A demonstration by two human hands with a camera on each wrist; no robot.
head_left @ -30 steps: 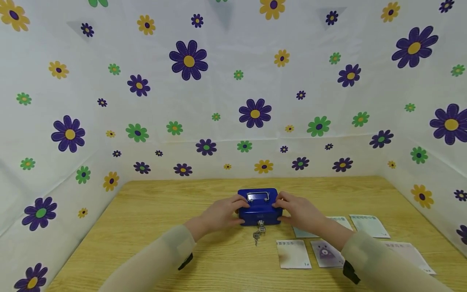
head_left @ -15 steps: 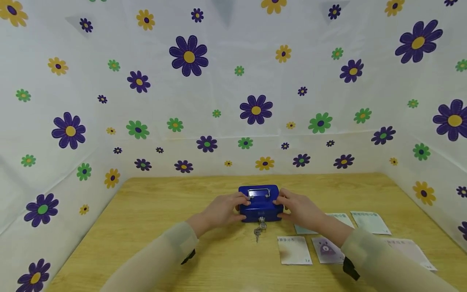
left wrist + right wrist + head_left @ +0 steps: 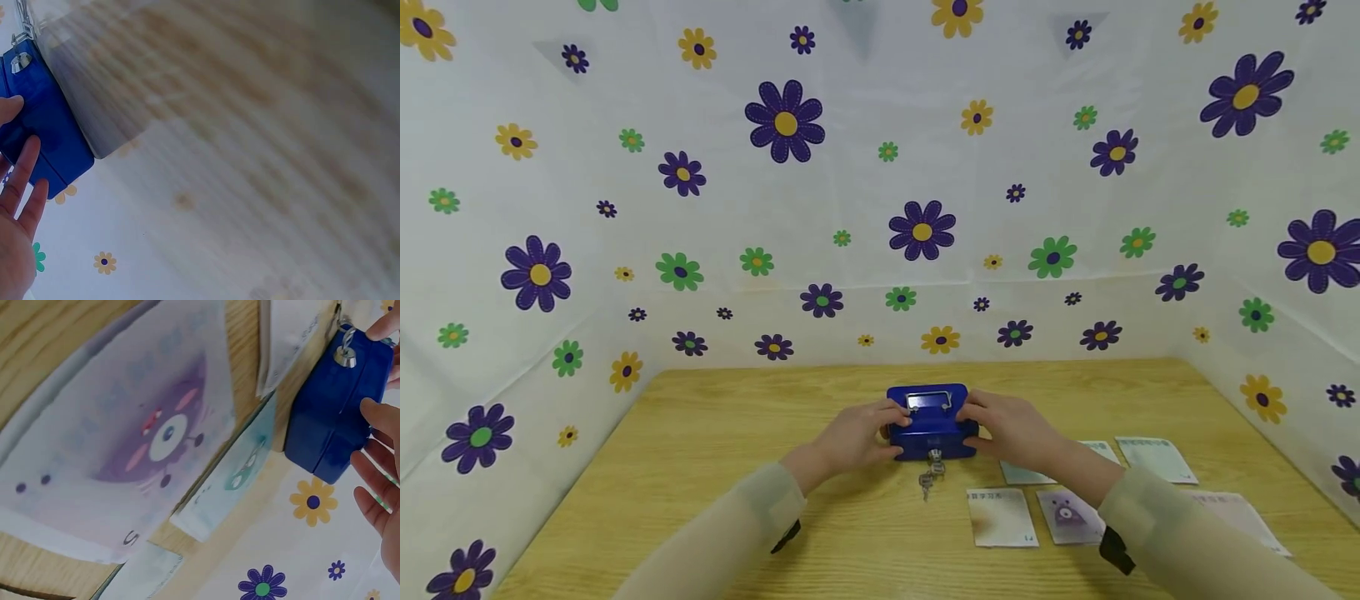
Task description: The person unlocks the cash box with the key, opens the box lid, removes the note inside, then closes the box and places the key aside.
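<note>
A closed blue cash box (image 3: pixel 934 446) sits on the wooden table, its lock facing me. On its lid is a silver carrying handle (image 3: pixel 951 402). Keys (image 3: pixel 927 482) hang from the lock at the front, one of them in the keyhole. My left hand (image 3: pixel 853 435) grips the box's left end, thumb low at the front and fingers on the upper edge. At the right end, my right hand (image 3: pixel 1017 429) grips in the same way. The left wrist view shows the fingers against the blue box (image 3: pixel 56 125); the right wrist view shows the box (image 3: pixel 337 403) beside paper notes.
Several printed paper notes lie to the right: a pale one (image 3: pixel 1002 518), one with a purple one-eyed monster (image 3: pixel 1067 518), greenish ones (image 3: pixel 1156 461) behind, and a pinkish one (image 3: pixel 1243 518) partly under my right sleeve. A flower-patterned cloth (image 3: pixel 850 192) walls the table (image 3: pixel 737 417).
The head view shifts slightly up and down. Both hands keep their grip on the cash box, and the box stays closed in the same place.
</note>
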